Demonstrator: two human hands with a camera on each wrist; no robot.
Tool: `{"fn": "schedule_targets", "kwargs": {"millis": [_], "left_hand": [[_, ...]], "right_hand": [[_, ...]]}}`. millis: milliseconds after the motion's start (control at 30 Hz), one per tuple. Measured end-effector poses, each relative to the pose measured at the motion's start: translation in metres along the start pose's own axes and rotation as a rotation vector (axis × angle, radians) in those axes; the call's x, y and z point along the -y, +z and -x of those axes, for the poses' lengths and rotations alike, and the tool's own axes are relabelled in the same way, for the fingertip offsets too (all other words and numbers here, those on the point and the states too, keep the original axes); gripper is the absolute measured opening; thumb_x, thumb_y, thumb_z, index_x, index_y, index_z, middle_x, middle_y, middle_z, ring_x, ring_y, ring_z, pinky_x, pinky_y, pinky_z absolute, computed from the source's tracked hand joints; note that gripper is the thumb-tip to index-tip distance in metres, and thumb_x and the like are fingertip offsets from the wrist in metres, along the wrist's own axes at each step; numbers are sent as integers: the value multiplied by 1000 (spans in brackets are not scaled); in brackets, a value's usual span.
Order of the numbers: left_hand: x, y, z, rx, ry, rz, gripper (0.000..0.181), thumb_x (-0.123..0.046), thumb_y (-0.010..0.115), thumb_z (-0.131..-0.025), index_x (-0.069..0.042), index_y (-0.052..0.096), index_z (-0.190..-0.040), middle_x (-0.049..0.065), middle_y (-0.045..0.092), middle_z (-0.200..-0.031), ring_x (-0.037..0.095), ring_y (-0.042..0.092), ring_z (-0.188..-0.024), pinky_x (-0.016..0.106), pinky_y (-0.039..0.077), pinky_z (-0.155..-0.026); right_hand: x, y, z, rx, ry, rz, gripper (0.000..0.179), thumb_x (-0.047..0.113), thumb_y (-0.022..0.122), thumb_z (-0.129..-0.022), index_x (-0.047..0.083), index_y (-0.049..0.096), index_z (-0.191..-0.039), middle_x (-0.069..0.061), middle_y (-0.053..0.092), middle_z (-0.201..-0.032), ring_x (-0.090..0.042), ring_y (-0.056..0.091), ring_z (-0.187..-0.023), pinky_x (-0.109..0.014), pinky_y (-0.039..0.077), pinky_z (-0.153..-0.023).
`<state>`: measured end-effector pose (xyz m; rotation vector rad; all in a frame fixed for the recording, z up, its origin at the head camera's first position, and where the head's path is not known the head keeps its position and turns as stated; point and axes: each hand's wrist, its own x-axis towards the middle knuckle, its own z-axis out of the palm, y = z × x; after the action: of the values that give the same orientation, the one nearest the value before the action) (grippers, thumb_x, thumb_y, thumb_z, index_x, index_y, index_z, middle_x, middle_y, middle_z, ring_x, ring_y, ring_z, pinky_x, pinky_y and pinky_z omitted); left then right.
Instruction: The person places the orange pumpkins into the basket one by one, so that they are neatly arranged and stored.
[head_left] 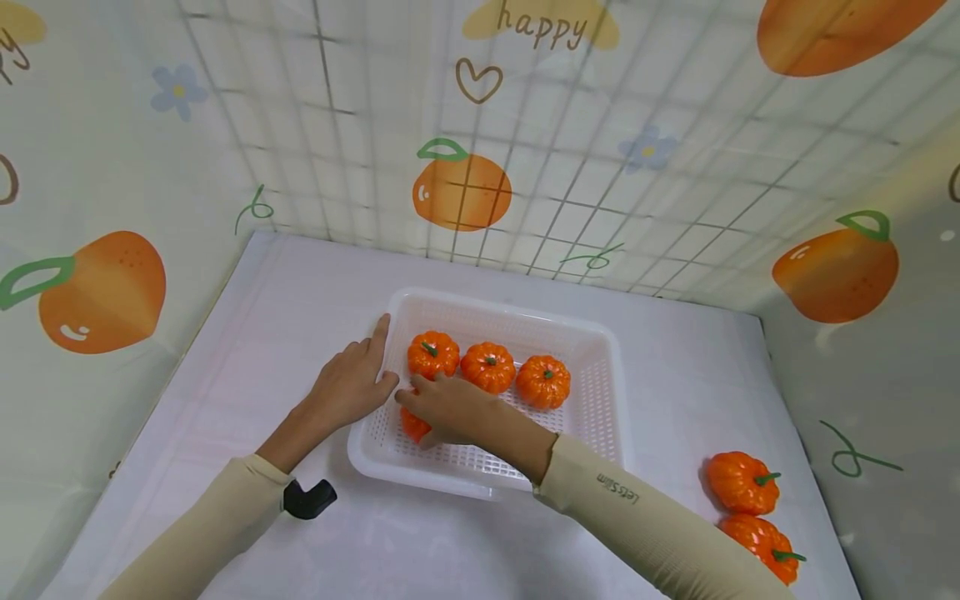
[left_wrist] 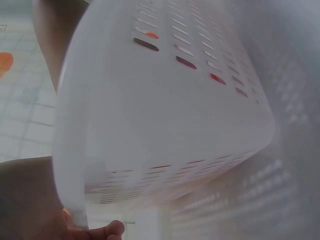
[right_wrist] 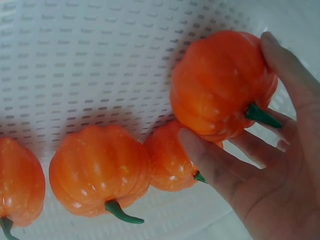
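Note:
A white plastic basket (head_left: 611, 392) with slotted walls stands on the table. My left hand (head_left: 348, 387) holds its left rim, index finger stretched along the edge and thumb at the rim; in the left wrist view the basket's outer wall (left_wrist: 150, 120) hides most of that hand. Inside the basket, my right hand (head_left: 450, 408) grips a small orange pumpkin (right_wrist: 222, 85) with a green stem, thumb and fingers around its sides. Along the far side sit a left pumpkin (head_left: 433, 348), a middle pumpkin (head_left: 487, 367) and a right pumpkin (head_left: 543, 382) in a row.
Two more pumpkins lie near the table's right edge, an upper one (head_left: 742, 482) and a lower one (head_left: 757, 542), outside the basket. A black curved object (head_left: 309, 500) shows at the left sleeve cuff. Printed curtains and a wire grid (head_left: 525, 208) enclose the table.

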<state>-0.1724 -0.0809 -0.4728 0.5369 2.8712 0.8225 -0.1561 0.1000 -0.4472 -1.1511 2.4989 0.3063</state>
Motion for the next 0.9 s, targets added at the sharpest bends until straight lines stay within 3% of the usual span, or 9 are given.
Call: {"fn": "schedule_targets", "kwargs": {"millis": [367, 700, 900], "left_hand": [[-1, 0, 1, 18, -18, 5, 80, -18, 57, -92, 3, 15, -157, 23, 63, -112, 26, 55, -75, 33, 57, -58], [-1, 0, 2, 11, -10, -1, 80, -18, 57, -92, 4, 16, -157, 23, 63, -109, 26, 54, -73, 32, 56, -57], [-1, -1, 1, 6, -5, 2, 80, -18, 58, -92, 4, 16, -156, 22, 63, -105, 25, 54, -72, 30, 54, -54]], "right_hand": [[3, 1, -1, -14, 3, -9, 72, 44, 77, -83, 22, 50, -146, -7, 57, -135, -23, 64, -109, -34, 57, -86], [2, -1, 1, 8, 16, -54, 70, 42, 76, -85, 23, 49, -147, -9, 53, -143, -26, 64, -114, -35, 56, -88], [0, -1, 3, -9, -6, -40, 65, 41, 75, -86, 23, 51, -144, -7, 56, -137, -23, 66, -104, -33, 57, -85]]}}
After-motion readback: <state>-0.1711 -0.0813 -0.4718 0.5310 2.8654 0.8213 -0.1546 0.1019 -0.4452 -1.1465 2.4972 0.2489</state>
